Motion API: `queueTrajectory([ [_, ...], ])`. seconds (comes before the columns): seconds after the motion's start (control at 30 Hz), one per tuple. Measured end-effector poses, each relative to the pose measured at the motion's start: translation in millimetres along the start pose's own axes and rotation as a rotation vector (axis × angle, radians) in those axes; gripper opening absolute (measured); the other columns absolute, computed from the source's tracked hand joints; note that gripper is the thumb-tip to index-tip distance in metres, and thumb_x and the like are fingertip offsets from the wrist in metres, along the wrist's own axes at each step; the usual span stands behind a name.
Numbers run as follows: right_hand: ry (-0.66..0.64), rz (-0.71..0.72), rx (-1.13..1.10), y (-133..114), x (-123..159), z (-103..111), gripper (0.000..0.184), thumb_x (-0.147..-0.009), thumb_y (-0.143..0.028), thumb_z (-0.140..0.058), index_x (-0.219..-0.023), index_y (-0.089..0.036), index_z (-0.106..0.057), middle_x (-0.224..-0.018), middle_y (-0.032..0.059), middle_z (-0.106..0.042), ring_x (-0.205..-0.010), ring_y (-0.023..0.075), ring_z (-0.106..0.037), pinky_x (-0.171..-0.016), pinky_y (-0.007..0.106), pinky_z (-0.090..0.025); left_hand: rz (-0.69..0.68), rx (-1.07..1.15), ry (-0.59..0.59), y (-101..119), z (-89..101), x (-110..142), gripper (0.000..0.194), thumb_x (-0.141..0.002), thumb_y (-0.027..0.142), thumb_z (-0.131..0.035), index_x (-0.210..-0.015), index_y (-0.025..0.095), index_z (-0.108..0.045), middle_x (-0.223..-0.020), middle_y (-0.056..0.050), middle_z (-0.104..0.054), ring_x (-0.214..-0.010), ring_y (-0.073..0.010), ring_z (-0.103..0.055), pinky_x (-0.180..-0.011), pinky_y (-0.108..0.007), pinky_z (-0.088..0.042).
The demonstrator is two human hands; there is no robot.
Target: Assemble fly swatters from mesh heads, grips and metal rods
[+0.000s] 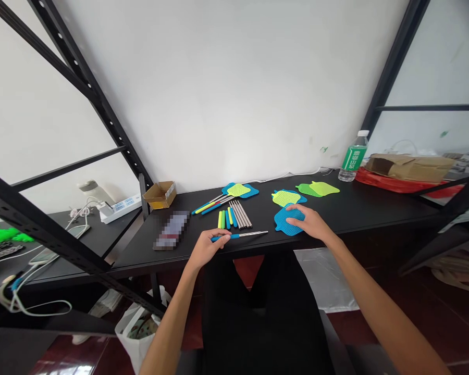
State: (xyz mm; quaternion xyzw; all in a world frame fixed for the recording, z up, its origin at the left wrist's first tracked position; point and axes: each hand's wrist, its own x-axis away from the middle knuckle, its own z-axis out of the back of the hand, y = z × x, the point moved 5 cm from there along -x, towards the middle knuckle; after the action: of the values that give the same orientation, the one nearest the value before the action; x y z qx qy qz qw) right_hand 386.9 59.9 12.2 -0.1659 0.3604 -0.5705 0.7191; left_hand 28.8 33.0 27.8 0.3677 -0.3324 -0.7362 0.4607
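I see the left hand seemingly pinching a blue-gripped metal swatter handle, its long axis lying crosswise, tip pointing right at the blue mesh swatter head under the spread right hand

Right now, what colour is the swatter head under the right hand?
Blue swatter head, clearest in the head view.

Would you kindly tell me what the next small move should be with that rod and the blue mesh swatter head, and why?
Probably bring the metal tip of the blue-handled rod in the left hand to the blue mesh swatter head, since the right hand presses that head on the table and the tip points toward it.
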Motion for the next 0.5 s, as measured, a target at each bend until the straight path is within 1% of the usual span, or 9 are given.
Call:
queueTrajectory([
  [0.1,0.008,0.017,-0.026,-9.4,0.8,-6.6,0.036,-0.085,-0.048,-0.061,-0.115,-0.029,-0.065,-0.119,0.0033,-0.07,-0.102,0.0299,-0.066,-0.088,0.04,-0.048,-0.001,0.003,-0.002,0.0,-0.4,-0.1,0.04,-0.087,0.052,-0.062,-0.097,0.015,-0.075,-0.067,-0.002,-0.061,-0.064,-0.0149,-0.056,-0.065,-0.026,-0.043],
  [0.23,-0.005,-0.009,0.003,-15.7,1.6,-15.4,0.038,-0.085,-0.052,-0.06,-0.115,-0.03,-0.067,-0.113,0.0029,-0.073,-0.095,0.0297,-0.068,-0.082,0.039,-0.05,-0.008,0.001,0.015,-2.0,0.5,-0.7,0.042,-0.086,0.053,-0.062,-0.097,0.014,-0.075,-0.064,-0.002,-0.06,-0.062,-0.0149,-0.055,-0.064,-0.026,-0.044],
  [0.4,0.006,0.001,0.016,-18.1,1.9,-18.9,0.036,-0.087,-0.051,-0.058,-0.114,-0.03,-0.068,-0.116,0.0029,-0.072,-0.1,0.0295,-0.068,-0.089,0.041,-0.049,0.0,0.02,0.022,-4.8,1.4,-1.0,0.039,-0.087,0.05,-0.063,-0.097,0.014,-0.075,-0.063,-0.002,-0.061,-0.062,-0.0139,-0.055,-0.062,-0.025,-0.042],
  [0.5,0.004,-0.003,0.025,-17.5,2.1,-19.6,0.035,-0.088,-0.05,-0.057,-0.115,-0.03,-0.068,-0.117,0.0024,-0.072,-0.1,0.0288,-0.068,-0.089,0.04,-0.049,0.002,0.026,0.016,-4.9,1.3,-1.0,0.039,-0.087,0.05,-0.063,-0.097,0.014,-0.075,-0.066,-0.002,-0.063,-0.062,-0.0137,-0.055,-0.062,-0.025,-0.042],
])
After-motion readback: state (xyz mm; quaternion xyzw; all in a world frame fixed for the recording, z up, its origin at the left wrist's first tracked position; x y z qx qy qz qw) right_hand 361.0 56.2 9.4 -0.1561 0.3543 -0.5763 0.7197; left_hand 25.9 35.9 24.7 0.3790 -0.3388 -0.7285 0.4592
